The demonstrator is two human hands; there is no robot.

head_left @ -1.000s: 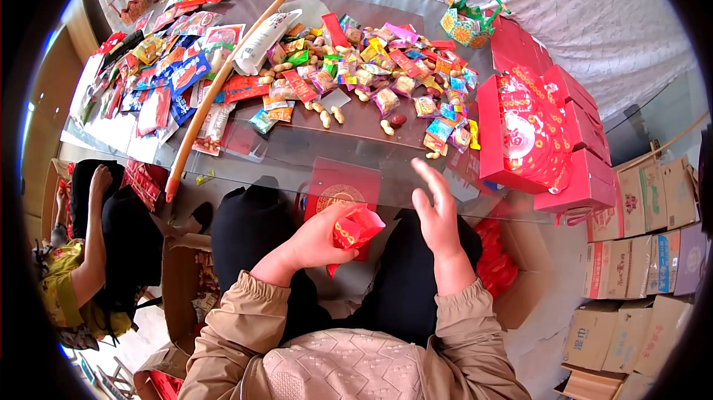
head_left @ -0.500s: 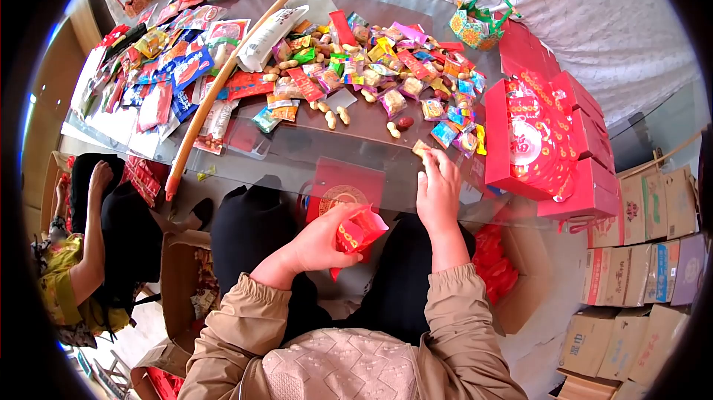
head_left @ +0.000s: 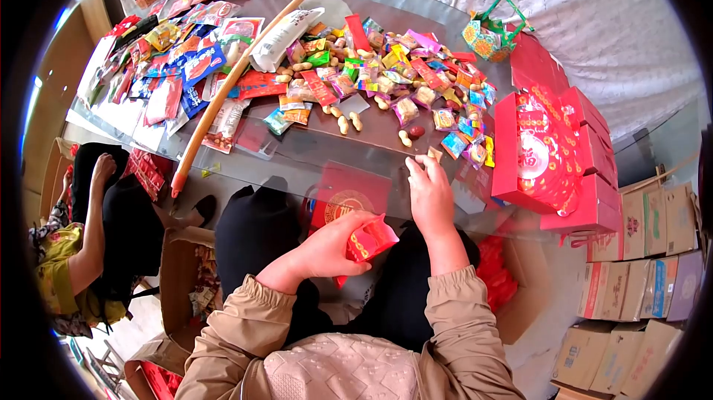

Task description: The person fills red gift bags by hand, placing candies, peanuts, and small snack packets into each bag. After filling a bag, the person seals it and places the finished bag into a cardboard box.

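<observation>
My left hand (head_left: 321,246) is wrapped round a small red paper packet (head_left: 365,242) with gold coin prints. The packet's open end faces right, above my lap. Over the table's near edge is my right hand (head_left: 431,193), its fingers slightly bent and apart, with nothing visible held in them. Just past its fingertips lies a small tan piece (head_left: 434,153). Beyond that are a peanut (head_left: 405,138) and a dark red date (head_left: 417,132). A broad pile of wrapped candies (head_left: 405,110) and peanuts spreads across the glass table (head_left: 297,158).
A long wooden stick (head_left: 212,114) lies across the table, beside a white bag (head_left: 286,40) and packaged snacks (head_left: 200,62). At right stand red boxes (head_left: 594,192) and a green basket (head_left: 490,32). Cardboard boxes (head_left: 639,281) are stacked beyond. Another person (head_left: 82,266) sits at left.
My right hand has shifted left, away from the small tan piece at its fingertips. The red packet in my left hand has turned slightly. The whole view has shifted a little.
</observation>
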